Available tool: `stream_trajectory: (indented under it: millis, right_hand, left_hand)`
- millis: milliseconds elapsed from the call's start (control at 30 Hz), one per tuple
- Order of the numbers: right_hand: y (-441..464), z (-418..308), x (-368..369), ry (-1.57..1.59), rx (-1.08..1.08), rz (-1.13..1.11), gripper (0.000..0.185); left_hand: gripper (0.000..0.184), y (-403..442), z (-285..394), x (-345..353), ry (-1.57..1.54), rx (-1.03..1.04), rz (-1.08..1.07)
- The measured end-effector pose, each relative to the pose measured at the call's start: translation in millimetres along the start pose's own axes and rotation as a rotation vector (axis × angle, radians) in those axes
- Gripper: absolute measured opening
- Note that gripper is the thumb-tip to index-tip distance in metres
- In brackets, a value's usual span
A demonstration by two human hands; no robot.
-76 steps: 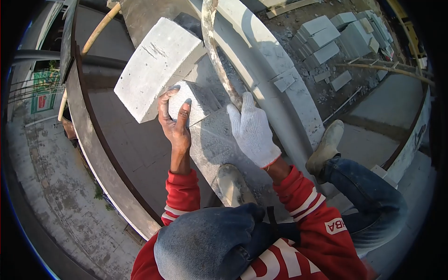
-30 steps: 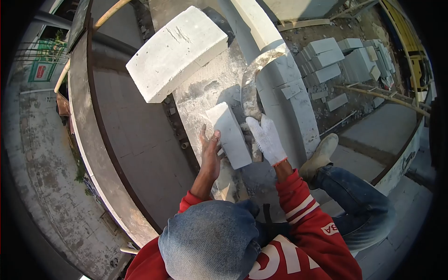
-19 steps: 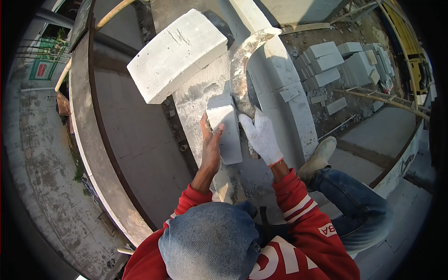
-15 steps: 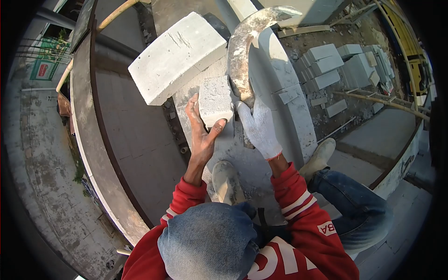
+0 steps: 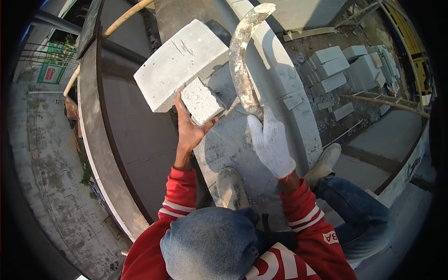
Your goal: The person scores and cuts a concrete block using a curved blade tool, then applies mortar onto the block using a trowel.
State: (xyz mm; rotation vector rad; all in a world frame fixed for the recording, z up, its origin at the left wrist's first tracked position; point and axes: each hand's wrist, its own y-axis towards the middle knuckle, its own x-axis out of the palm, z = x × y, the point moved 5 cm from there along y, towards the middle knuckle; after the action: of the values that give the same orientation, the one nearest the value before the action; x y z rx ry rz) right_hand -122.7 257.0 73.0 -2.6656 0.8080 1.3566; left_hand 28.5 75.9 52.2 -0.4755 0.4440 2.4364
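Note:
My bare left hand (image 5: pixel 187 133) grips a small, rough-faced white concrete block (image 5: pixel 201 100) from its left and lower sides, thumb at the lower right. The block is turned at an angle, close against the near edge of a larger white concrete block (image 5: pixel 182 60). In a white knit glove, my right hand (image 5: pixel 272 142) is closed around the lower end of a curved blade (image 5: pixel 239 56) crusted with pale mortar. The blade points away from me, to the right of the small block and apart from it. The blade's handle is mostly hidden in the glove.
Underfoot is a dusty pale ledge (image 5: pixel 242 154); my boots (image 5: pixel 229 186) stand on or beside it. Stacked white blocks (image 5: pixel 326 67) and rubble lie at lower ground on the right. A long curved wall edge (image 5: pixel 105 116) and bamboo poles (image 5: pixel 126 17) run along the left.
My left hand has shifted left with the small block, which has turned. My right hand has moved right and slightly toward me, drawing the blade away from the block.

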Motion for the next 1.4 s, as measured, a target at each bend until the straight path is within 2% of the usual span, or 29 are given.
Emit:
stream_trajectory:
  millis: [33, 67, 100, 133, 167, 200, 233, 267, 300, 333, 367, 400, 467, 567, 633, 667, 733, 767, 800, 867, 933, 1033, 1067, 1133, 1167, 1267, 1300, 1333, 1400]
  right_hand:
    - [1.0, -20.0, -13.6, -0.421, -0.267, 0.101, 0.03]
    - [5.6, -21.6, -19.4, -0.421, -0.265, 0.098, 0.03]
    - [9.7, -26.5, -29.9, -0.344, -0.335, 0.22, 0.032]
    - [15.6, -35.5, -45.1, -0.266, -0.404, 0.343, 0.036]
    - [13.0, -32.7, -46.2, 0.046, 0.056, -0.023, 0.039]
    - [11.7, -42.5, -48.5, 0.05, 0.06, -0.031, 0.039]
    - [10.2, -44.8, -45.7, 0.217, 0.175, -0.076, 0.041]
    - [7.9, -43.8, -40.8, 0.382, 0.291, -0.119, 0.045]
    - [-2.4, -47.7, -23.5, -0.03, -0.231, -0.165, 0.05]
    - [-4.6, -43.3, -11.1, -0.028, -0.23, -0.167, 0.05]
    - [-5.9, -42.1, 3.7, -0.062, -0.257, -0.268, 0.052]
    - [-7.7, -41.9, 16.0, -0.094, -0.283, -0.37, 0.053]
    - [-7.6, -37.8, 12.6, -0.038, -0.289, -0.289, 0.053]
    - [13.9, -51.4, -23.4, -0.124, -0.165, -0.236, 0.05]
    - [16.5, -43.6, -34.9, 0.251, 0.151, -0.105, 0.047]
    - [13.6, -37.7, -29.1, 0.244, 0.152, -0.109, 0.047]
    - [-4.8, -46.9, 0.9, -0.442, -0.569, -0.059, 0.043]
    - [-4.0, -24.7, 28.5, -0.039, 0.032, -0.351, 0.04]
    - [-7.1, -13.4, 32.9, -0.04, 0.035, -0.334, 0.04]
    - [-6.7, 10.7, 48.7, -0.142, -0.042, -0.547, 0.037]
    - [-4.2, -2.5, 22.1, -0.049, 0.043, -0.589, 0.038]
    - [3.8, -38.9, -33.3, -0.452, -0.293, 0.033, 0.046]
    - [4.3, -43.3, -29.5, -0.447, -0.293, 0.03, 0.046]
    - [6.4, -44.6, -24.1, 0.125, -0.195, 0.052, 0.035]
    - [-2.9, -41.8, -0.8, 0.282, -0.157, -0.064, 0.031]
    - [0.1, -38.3, 12.3, 0.248, -0.132, -0.095, 0.027]
    - [-3.6, -34.3, 19.3, 0.003, -0.139, -0.427, 0.054]
    - [-4.1, -35.6, 6.1, 0.013, -0.132, -0.44, 0.054]
    - [6.6, -50.7, -28.0, -0.385, -0.434, -0.067, 0.052]
  left_hand:
    - [0.125, 0.8, -0.6, -0.2, 0.055, 0.017, 0.024]
    - [0.127, 1.7, -1.0, 0.1, 0.107, 0.034, 0.05]
    - [0.111, 0.6, 1.3, -6.7, 0.193, 0.053, 0.059]
    - [0.111, 4.3, 10.1, -5.3, 0.192, 0.052, 0.058]
    - [0.095, 6.5, 9.0, -5.8, -0.325, -0.133, 0.134]
    - [0.083, 3.5, 3.0, -2.6, -0.84, -0.323, 0.211]
    - [0.063, 7.1, -16.0, -3.9, -0.635, -0.338, 0.282]
    - [0.062, -0.4, -36.7, -2.3, -0.425, -0.496, 0.4]
    - [0.069, -1.1, -32.6, 4.9, -0.352, -0.484, 0.457]
    - [0.077, 2.3, -19.1, 8.1, -0.28, -0.47, 0.511]
    - [0.088, 4.5, -5.8, 5.9, -0.254, -0.503, 0.438]
    - [0.088, 3.9, -9.6, 4.1, -0.253, -0.504, 0.437]
    - [0.088, -0.1, -22.3, -0.9, -0.23, -0.528, 0.436]
    - [0.091, 3.1, -16.3, -0.6, -0.166, -0.524, 0.416]
    - [0.093, 4.0, -7.0, -0.8, -0.183, -0.526, 0.4]
    - [0.095, 4.8, -3.3, 1.1, -0.201, -0.516, 0.383]
    - [0.097, 5.2, -8.5, -1.6, -0.189, -0.542, 0.365]
    - [0.099, 6.7, -10.7, -2.1, -0.167, -0.563, 0.353]
    - [0.099, 7.0, -9.3, -2.0, -0.167, -0.549, 0.346]
    - [0.088, 13.5, -10.4, -3.2, -0.178, -0.484, 0.315]
    - [0.083, 1.1, -11.4, -2.4, -0.17, -0.511, 0.306]
    - [0.085, 7.2, -6.0, -0.7, -0.221, -0.519, 0.339]
    - [0.085, 5.6, -10.1, -1.7, -0.217, -0.521, 0.34]
    - [0.1, 4.0, -23.5, -1.5, -0.236, -0.517, 0.37]
    - [0.1, 3.2, -27.5, -1.8, -0.239, -0.514, 0.366]
    - [0.099, 7.9, -28.3, -4.7, -0.197, -0.556, 0.406]
    - [0.098, 9.4, -17.4, -3.5, -0.178, -0.565, 0.387]
    - [0.097, 5.8, -11.3, -2.7, -0.157, -0.58, 0.362]
    - [0.096, 5.2, -24.1, -3.6, -0.205, -0.568, 0.371]
